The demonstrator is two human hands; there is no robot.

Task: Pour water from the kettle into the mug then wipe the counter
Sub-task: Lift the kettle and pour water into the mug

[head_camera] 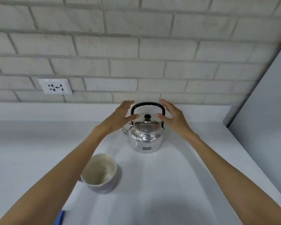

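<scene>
The kettle (145, 137) has its spout largely covered by the left hand (118, 117); only a curved sliver shows below the wrist. The mug (101, 172) loses its left side behind the left forearm, so any handle cannot be confirmed. A blue item (59, 217) at the bottom edge is cut off and partly under the arm (identity cannot be told). The label on the kettle's body is too blurred to read. The wall socket (55, 86) markings are too small to make out.
</scene>
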